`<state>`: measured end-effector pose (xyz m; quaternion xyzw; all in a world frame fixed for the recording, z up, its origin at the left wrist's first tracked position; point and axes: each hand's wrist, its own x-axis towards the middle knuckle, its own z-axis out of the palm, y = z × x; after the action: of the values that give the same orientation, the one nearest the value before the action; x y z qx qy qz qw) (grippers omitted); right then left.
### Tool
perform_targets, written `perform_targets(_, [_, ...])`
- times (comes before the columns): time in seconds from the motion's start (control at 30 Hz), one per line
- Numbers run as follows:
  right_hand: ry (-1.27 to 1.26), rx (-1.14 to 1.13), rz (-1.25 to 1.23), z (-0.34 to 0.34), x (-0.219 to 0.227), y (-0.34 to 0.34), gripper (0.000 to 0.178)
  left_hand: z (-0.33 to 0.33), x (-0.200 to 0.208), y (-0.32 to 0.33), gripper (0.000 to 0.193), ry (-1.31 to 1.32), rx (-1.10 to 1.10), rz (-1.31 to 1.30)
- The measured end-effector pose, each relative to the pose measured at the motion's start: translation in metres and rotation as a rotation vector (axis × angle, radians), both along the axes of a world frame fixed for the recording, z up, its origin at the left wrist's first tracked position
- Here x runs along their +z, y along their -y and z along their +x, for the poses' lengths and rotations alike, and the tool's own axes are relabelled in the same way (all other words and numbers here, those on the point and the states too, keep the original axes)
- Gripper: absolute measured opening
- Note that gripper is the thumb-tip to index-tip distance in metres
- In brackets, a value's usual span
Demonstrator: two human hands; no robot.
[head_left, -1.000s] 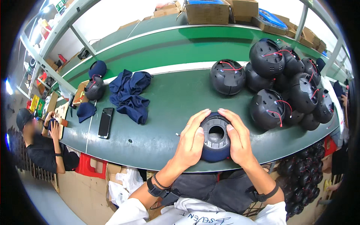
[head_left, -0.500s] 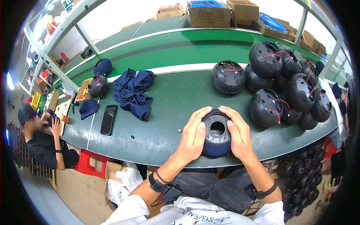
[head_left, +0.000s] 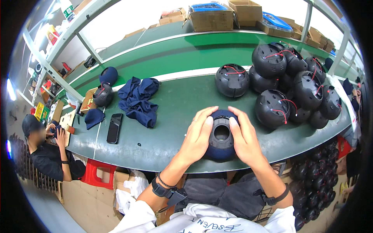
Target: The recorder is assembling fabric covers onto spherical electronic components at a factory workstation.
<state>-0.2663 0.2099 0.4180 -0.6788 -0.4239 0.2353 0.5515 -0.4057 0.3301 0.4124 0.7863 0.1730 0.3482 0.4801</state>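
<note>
From the head view, looking down: my left hand (head_left: 199, 136) and my right hand (head_left: 245, 136) are cupped around a ball-shaped shell (head_left: 220, 154), one on each side, gripping it between them. My fingers run forward along its flanks, and my thumbs lie along the edges of its upper face. The shell sits near the front edge of a smooth, dark green worktable (head_left: 175, 112), in front of my body. Its lower curve is wrapped in matte navy fabric; its upper face is hard black plastic, a moulded ring around a round hole.

To the left lie a flat, glossy black phone (head_left: 114, 128), a softly rumpled navy cloth (head_left: 138, 101) and a small curved navy fabric piece (head_left: 94, 118). Behind them, a bare black ball (head_left: 102, 95) with a red wire stands beside an open cardboard box (head_left: 88, 101), near a navy-covered ball (head_left: 108, 75).

To the right, smooth black plastic globes (head_left: 269, 61) are heaped up, thin red wires trailing from openings in several; a single globe (head_left: 232, 81) stands just left of the heap. At the far left, a co-worker (head_left: 46, 159) in dark clothing handles a dark rounded object, near a red plastic stool (head_left: 92, 174).
</note>
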Motion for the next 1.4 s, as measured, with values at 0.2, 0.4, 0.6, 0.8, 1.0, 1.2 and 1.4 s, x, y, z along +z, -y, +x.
perform_targets(0.2, [1.077,0.21,0.464,-0.012,-0.022,0.024,0.05,-0.032,0.002,0.003,0.032,0.311,-0.16,0.083])
perform_targets(0.4, [0.925,0.192,0.573,-0.039,-0.047,0.08,0.042,-0.074,-0.017,0.059,0.052,0.199,0.066,-0.258])
perform_targets(0.6, [0.397,-0.208,0.479,-0.048,-0.052,0.078,0.083,-0.064,-0.029,0.065,0.077,0.084,0.011,-0.263])
perform_targets(0.8, [0.023,-0.099,0.3,-0.072,-0.029,0.037,0.075,-0.061,-0.012,0.069,0.078,0.011,0.2,-0.079])
perform_targets(1.0, [0.117,0.235,0.387,-0.099,-0.001,0.013,0.085,-0.115,0.002,0.05,0.07,0.183,0.448,-0.205])
perform_targets(1.2, [0.15,-0.006,0.556,-0.055,0.024,0.028,0.068,-0.26,-0.024,-0.053,0.062,0.321,1.191,-0.042])
perform_targets(1.4, [0.252,0.075,0.143,0.025,0.026,0.116,0.065,-0.392,-0.069,-0.257,0.058,0.33,1.385,0.006])
